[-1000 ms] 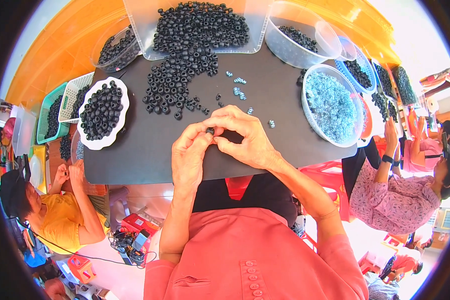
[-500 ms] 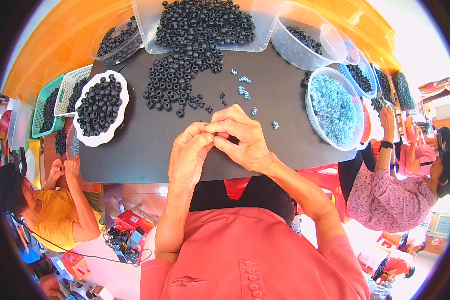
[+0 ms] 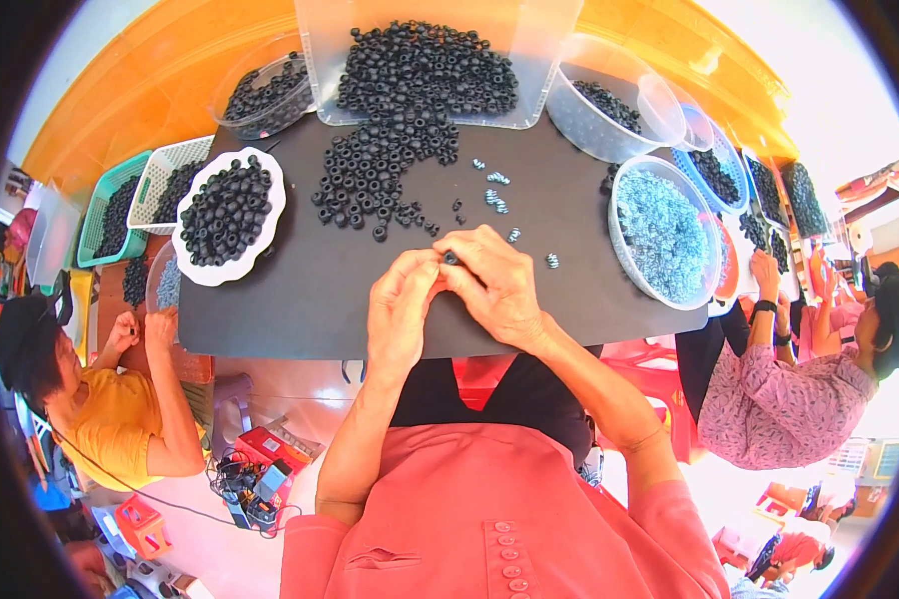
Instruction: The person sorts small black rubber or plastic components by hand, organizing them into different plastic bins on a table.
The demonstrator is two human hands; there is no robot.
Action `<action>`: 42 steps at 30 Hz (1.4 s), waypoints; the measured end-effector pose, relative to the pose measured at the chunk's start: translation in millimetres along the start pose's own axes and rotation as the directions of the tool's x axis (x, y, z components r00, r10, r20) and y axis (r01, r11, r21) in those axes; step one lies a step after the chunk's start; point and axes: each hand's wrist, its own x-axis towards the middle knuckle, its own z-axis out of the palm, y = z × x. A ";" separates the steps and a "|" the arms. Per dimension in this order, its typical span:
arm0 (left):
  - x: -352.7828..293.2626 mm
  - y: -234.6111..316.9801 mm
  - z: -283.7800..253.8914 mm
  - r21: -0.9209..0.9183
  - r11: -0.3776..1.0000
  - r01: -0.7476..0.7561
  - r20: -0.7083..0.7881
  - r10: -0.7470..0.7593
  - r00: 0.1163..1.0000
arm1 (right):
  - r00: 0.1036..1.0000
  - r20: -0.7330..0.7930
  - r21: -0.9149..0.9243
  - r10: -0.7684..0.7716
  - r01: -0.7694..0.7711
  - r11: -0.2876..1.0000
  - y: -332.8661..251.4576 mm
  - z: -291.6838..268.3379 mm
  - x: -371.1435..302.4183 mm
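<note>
My right hand (image 3: 497, 288) pinches a small black ring-shaped piece (image 3: 450, 258) between thumb and fingers, its hole facing up. Close against it on the left, my left hand (image 3: 402, 307) is closed, thumb pressed to fingertips; what those fingers hold, if anything, is hidden. Both hands are over the near part of the dark table (image 3: 300, 290). Just beyond them lies a spread of black ring pieces (image 3: 360, 180), running out of a clear bin (image 3: 315, 75). Several small blue-and-white striped spiral pieces (image 3: 496, 202) lie to its right.
A white scalloped dish (image 3: 192, 262) of black pieces stands at left. On the right sits a clear tub (image 3: 624, 240) of light-blue pieces, with another clear tub (image 3: 569, 125) behind it. Co-workers sit on both sides, one in a yellow shirt (image 3: 130, 429), one in a patterned shirt (image 3: 764, 409).
The fingers of my two hands have drawn slightly apart, and the black ring piece now shows plainly in my right hand. The whole view has shifted a little.
</note>
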 end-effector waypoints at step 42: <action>5.4 21.2 -20.4 0.186 0.978 -0.097 -0.158 0.127 0.979 | 0.958 0.274 -0.057 -0.087 0.106 0.993 -8.7 13.4 48.2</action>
